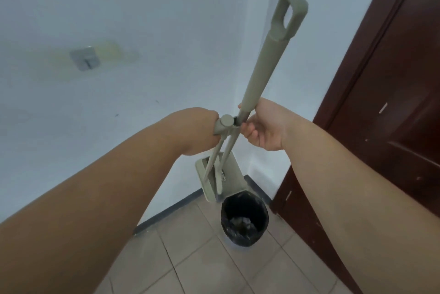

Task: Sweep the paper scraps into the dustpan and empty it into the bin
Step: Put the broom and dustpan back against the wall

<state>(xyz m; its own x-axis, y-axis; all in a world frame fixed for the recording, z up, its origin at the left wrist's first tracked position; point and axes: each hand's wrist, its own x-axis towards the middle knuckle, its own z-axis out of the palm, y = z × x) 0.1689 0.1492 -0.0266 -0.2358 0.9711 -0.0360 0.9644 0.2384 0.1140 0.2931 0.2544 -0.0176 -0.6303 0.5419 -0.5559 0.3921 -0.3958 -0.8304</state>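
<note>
Gripping from both sides, the person's two bare hands hold a long-handled dustpan over a bin in the corner of a room. The right hand has its fingers curled shut around the long grey-green handle just above a round joint. The left hand is closed on the short stub at that joint; its fingertips are hidden behind the wrist. Below the hands, thin rods run down to the dustpan, which hangs tipped on edge, its lower lip just above the rim of the bin. The bin is lined with a black bag and shows some pale scraps at the bottom. It stands on a tiled floor beside a dark wooden door. The dustpan looks like light, stiff plastic, easy to swing, though the jointed handle may fold, so holding on either side of the joint seems the steadying grip.
</note>
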